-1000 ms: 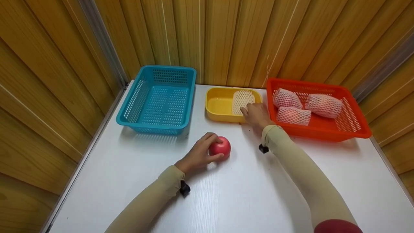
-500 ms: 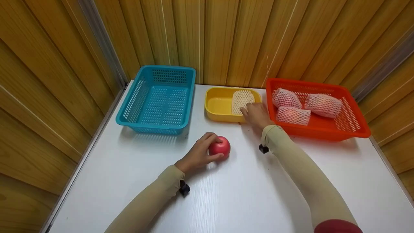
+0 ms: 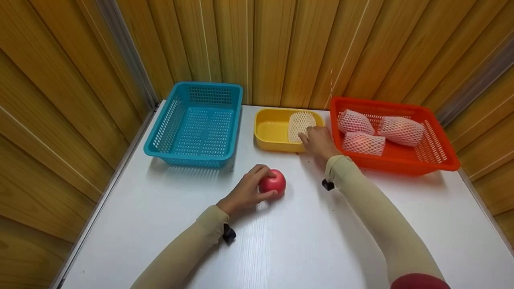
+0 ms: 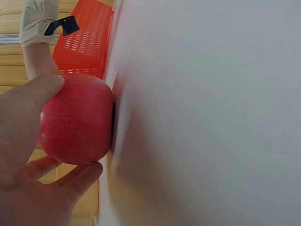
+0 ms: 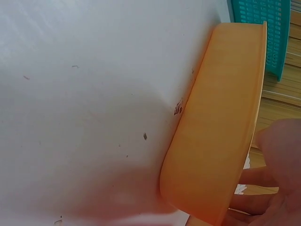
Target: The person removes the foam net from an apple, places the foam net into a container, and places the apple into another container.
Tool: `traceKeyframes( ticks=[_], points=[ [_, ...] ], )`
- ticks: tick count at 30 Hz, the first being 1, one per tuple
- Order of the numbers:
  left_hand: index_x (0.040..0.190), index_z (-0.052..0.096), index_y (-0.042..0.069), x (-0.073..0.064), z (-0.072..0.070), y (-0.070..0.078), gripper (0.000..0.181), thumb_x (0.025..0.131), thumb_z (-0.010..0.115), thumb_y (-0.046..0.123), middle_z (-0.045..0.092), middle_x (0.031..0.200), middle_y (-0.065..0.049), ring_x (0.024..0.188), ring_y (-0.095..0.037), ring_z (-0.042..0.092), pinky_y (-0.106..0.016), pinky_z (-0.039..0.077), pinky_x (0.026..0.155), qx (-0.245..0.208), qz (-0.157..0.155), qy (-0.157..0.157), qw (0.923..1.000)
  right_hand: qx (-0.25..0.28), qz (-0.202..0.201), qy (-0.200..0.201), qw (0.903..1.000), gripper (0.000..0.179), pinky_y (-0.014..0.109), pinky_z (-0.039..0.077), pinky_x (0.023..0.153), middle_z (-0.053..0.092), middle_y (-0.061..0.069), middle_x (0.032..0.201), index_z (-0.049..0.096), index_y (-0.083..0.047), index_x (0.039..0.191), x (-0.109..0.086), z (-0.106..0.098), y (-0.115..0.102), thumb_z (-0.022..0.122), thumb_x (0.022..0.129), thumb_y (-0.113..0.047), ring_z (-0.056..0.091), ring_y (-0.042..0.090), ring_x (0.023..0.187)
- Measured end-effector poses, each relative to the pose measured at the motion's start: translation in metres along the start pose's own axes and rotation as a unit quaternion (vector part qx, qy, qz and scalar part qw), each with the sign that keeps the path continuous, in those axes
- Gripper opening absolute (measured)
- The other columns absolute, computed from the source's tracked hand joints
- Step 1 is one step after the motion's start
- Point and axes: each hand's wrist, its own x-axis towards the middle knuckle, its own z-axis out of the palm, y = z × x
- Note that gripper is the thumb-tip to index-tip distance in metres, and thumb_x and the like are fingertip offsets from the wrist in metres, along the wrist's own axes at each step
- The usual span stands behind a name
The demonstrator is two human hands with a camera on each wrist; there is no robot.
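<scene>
On the white table, a red apple (image 3: 274,183) is held in my left hand (image 3: 249,188). The left wrist view shows the thumb on one side of the apple (image 4: 80,120) and bent fingers on the other, its base at the tabletop. My right hand (image 3: 320,141) reaches over the near right rim of a small yellow tub (image 3: 267,144). Its fingers touch a white foam fruit net (image 3: 298,123) in the tub's right half. In the right wrist view the tub wall (image 5: 214,122) hides the fingertips, so whether they pinch the net is unclear.
At the right, a red basket (image 3: 395,165) holds three foam-netted fruits (image 3: 401,130), close beside my right hand. A blue basket (image 3: 190,156) with nothing visible in it stands at the left. Wood-look panels (image 3: 273,52) close off the back and sides.
</scene>
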Motion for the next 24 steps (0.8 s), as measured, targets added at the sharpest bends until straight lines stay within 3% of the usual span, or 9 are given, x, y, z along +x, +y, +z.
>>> traceKeyframes(
  ticks=[9,24],
  points=[
    [0.126,0.059,0.017,0.0007,0.0008,-0.0012,0.047,0.088,0.083,0.032,0.055,0.131,0.0,0.121,-0.016,0.054,-0.027,0.052,0.1,0.002,0.001,-0.004,1.0,0.003,-0.008,0.009,0.9999,0.047,0.056,0.043,0.11,0.064,0.026,0.127,0.059,0.005,0.133,-0.0011,0.0009,0.001,0.053,0.106,-0.034,0.056,0.044,0.117],
    [0.123,0.059,0.015,-0.0011,0.0004,-0.0026,0.046,0.087,0.083,0.029,0.055,0.129,-0.002,0.122,-0.018,0.054,-0.027,0.052,0.1,-0.006,0.024,0.005,0.9997,0.006,-0.038,0.041,0.9984,0.045,0.056,0.044,0.109,0.064,0.028,0.128,0.06,0.008,0.132,-0.0052,0.0008,0.0008,0.054,0.105,-0.029,0.06,0.045,0.116]
  ],
)
